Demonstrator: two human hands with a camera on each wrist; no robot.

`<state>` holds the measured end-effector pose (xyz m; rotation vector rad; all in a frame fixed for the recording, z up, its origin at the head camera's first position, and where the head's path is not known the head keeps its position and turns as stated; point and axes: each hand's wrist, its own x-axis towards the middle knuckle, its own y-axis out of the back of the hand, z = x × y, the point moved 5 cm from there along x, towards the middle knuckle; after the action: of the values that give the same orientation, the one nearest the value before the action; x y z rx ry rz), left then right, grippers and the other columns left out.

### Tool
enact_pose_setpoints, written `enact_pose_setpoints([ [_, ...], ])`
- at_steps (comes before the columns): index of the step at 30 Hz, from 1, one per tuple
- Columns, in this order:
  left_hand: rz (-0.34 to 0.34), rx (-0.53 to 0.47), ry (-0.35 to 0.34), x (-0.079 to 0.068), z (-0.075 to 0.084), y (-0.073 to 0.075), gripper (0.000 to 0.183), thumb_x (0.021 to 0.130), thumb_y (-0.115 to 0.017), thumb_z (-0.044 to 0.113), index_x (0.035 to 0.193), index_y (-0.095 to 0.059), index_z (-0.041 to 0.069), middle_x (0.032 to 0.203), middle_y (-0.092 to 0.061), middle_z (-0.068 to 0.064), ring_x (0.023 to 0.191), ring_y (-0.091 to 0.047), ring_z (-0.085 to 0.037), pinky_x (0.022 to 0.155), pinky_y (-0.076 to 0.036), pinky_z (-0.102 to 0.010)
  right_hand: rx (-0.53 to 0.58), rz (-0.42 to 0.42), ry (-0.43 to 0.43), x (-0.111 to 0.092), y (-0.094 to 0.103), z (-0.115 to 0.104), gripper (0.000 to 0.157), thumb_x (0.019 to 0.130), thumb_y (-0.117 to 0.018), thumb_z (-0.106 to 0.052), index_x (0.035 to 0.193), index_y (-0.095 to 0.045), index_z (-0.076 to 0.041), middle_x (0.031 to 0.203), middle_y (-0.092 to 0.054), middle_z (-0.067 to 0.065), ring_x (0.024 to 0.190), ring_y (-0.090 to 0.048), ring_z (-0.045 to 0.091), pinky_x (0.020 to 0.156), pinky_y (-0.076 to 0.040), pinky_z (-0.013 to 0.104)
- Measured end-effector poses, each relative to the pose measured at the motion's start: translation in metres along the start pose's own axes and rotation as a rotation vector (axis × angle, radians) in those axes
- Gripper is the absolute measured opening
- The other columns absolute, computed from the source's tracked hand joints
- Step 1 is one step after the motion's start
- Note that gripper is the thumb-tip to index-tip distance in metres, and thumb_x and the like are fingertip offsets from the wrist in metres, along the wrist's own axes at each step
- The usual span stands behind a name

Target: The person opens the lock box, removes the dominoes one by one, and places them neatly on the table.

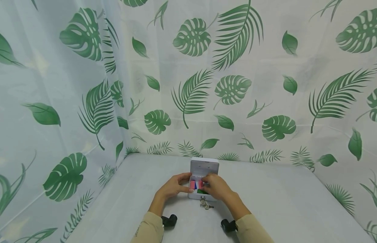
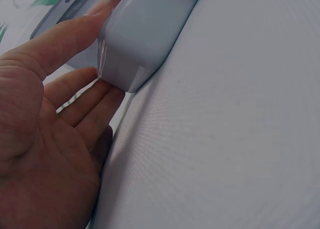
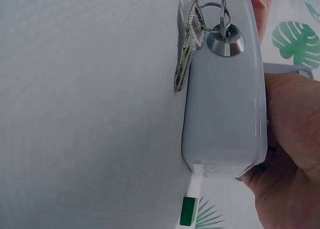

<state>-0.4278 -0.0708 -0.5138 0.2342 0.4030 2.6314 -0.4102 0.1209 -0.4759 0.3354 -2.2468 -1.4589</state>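
Observation:
A white metal cash box (image 1: 192,195) stands on the table, its hinged lid (image 1: 203,167) raised. Inside lie a small pink, white and blue block (image 1: 192,184) and something green (image 1: 202,191). My left hand (image 1: 172,186) grips the box's left end, thumb along the rim and fingertips against the side wall (image 2: 125,71). The right hand (image 1: 218,187) reaches in over the right side, its fingers bent around the block's right pink end. In the right wrist view those fingertips are hidden behind the box. A key sits in the front lock (image 3: 226,43); another key (image 3: 185,64) hangs from its ring.
The box rests on a white-covered table (image 1: 145,172). Behind and to the left hang white curtains (image 1: 164,98) printed with green leaves. A black wrist camera (image 1: 169,221) is strapped at the left wrist, with another black camera (image 1: 228,225) at the right.

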Motion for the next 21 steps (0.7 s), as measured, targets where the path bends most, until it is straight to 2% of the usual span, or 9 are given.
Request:
enact_pose_setpoints([
  [13, 0.009, 0.014, 0.004, -0.0009, 0.0024, 0.0001, 0.077, 0.086, -0.087, 0.021, 0.153, -0.05, 0.009, 0.157, -0.053, -0.01, 0.148, -0.048, -0.032, 0.124, -0.033, -0.057, -0.062, -0.019, 0.023, 0.0025, -0.0023, -0.0028, 0.024, 0.089, -0.081, -0.009, 0.112, -0.078, -0.003, 0.091, -0.068, 0.003, 0.08, -0.053, 0.015, 0.075, -0.053, 0.04],
  [21, 0.006, 0.009, 0.004, -0.001, 0.0009, 0.0001, 0.078, 0.085, -0.087, 0.021, 0.153, -0.051, 0.009, 0.157, -0.053, -0.01, 0.148, -0.048, -0.032, 0.124, -0.033, -0.057, -0.134, -0.05, 0.023, 0.0028, -0.0056, -0.0038, 0.019, 0.092, -0.08, -0.016, 0.109, -0.078, -0.007, 0.087, -0.062, -0.001, 0.078, -0.05, 0.014, 0.069, -0.047, 0.035],
])
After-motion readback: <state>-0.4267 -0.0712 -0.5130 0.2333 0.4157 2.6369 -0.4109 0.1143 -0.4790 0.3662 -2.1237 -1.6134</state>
